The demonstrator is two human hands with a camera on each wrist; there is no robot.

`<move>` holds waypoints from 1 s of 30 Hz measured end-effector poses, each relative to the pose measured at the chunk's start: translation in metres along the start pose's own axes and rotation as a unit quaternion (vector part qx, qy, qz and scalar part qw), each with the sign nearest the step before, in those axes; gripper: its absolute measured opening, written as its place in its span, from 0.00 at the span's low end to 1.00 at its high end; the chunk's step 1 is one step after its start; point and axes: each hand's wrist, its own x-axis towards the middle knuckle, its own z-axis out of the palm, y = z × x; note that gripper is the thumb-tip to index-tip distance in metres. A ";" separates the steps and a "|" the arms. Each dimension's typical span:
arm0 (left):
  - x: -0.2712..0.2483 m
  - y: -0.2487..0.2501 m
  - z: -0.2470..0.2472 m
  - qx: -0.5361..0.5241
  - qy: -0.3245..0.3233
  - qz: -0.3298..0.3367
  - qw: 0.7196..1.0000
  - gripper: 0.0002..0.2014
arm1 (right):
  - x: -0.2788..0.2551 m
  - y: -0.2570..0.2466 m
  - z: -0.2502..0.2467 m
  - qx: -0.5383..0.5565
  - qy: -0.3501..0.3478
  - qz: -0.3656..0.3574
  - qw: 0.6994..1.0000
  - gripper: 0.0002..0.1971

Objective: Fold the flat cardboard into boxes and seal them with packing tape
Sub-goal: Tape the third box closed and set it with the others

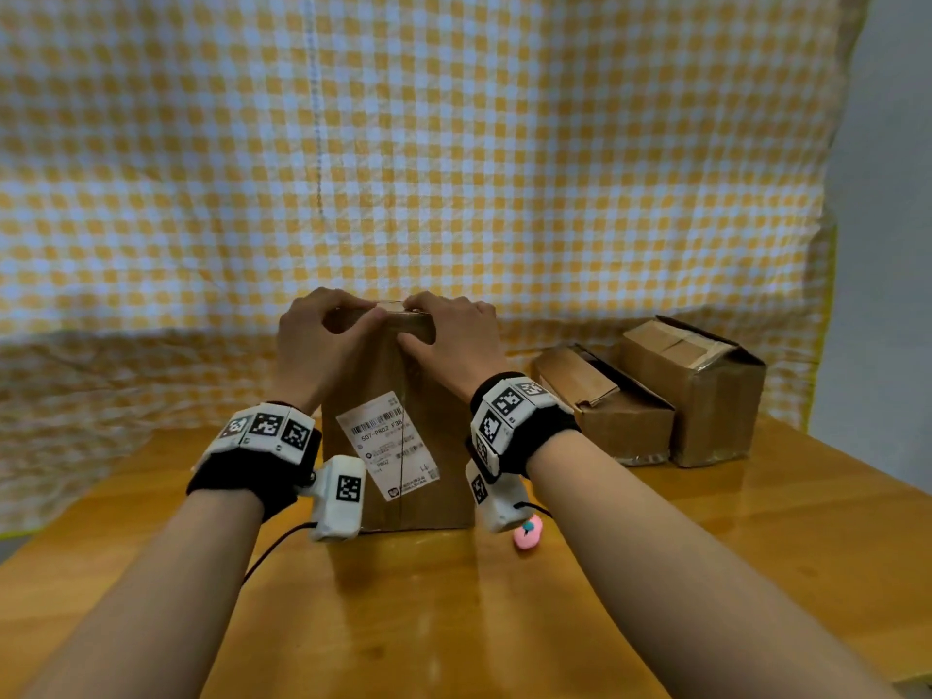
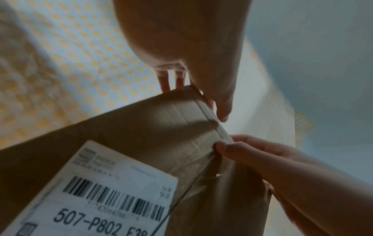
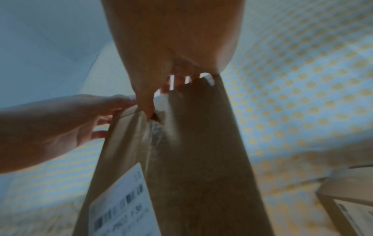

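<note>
A flattened brown cardboard box (image 1: 403, 396) stands on end on the wooden table (image 1: 454, 623), with a white shipping label (image 1: 386, 443) facing me. Both hands hold its top edge. My left hand (image 1: 328, 335) curls over the top left, thumb on the near face. My right hand (image 1: 449, 335) curls over the top right, thumb pressing the near face. In the left wrist view the left hand (image 2: 193, 83) wraps the cardboard's (image 2: 141, 127) layered edge while the right hand (image 2: 232, 146) pinches it. The right wrist view shows the right hand's thumb (image 3: 145, 102) on the cardboard (image 3: 191, 143).
Two brown boxes (image 1: 610, 401) (image 1: 701, 385) stand at the back right of the table. A small pink object (image 1: 527, 537) lies by the cardboard's lower right corner. A yellow-and-white checked cloth (image 1: 454, 143) hangs behind and drapes over the table's left.
</note>
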 end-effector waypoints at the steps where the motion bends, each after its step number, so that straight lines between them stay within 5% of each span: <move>1: 0.000 -0.001 0.001 0.013 0.016 0.001 1.000 0.09 | -0.001 0.002 0.000 0.002 0.000 -0.014 1.000 0.20; 8: -0.006 -0.006 0.013 0.049 0.055 0.006 0.997 0.18 | -0.002 0.004 -0.003 0.059 -0.029 -0.028 0.997 0.19; 11: -0.009 -0.003 0.015 0.052 0.065 -0.002 0.997 0.17 | -0.002 0.010 -0.016 0.248 -0.039 -0.004 0.968 0.15; 15: -0.013 -0.001 0.015 0.045 0.066 -0.007 0.997 0.15 | -0.022 0.037 -0.027 0.332 0.199 0.124 0.914 0.14; 17: -0.015 0.001 0.014 0.052 0.078 -0.006 0.996 0.15 | -0.040 0.064 -0.022 0.271 0.218 0.215 0.913 0.13; 20: -0.020 0.005 0.016 0.046 0.098 0.001 0.994 0.14 | -0.068 0.108 -0.003 0.167 0.046 0.311 0.935 0.11; 23: -0.023 0.011 0.019 0.049 0.112 0.021 0.992 0.16 | -0.097 0.137 0.016 0.073 -0.116 0.360 0.923 0.11; 27: -0.027 0.020 0.020 0.054 0.128 0.040 0.990 0.15 | -0.122 0.148 0.026 0.007 -0.230 0.383 0.894 0.04; 30: -0.029 0.028 0.018 0.049 0.144 0.045 0.987 0.13 | -0.129 0.151 0.031 -0.091 -0.288 0.370 0.879 0.13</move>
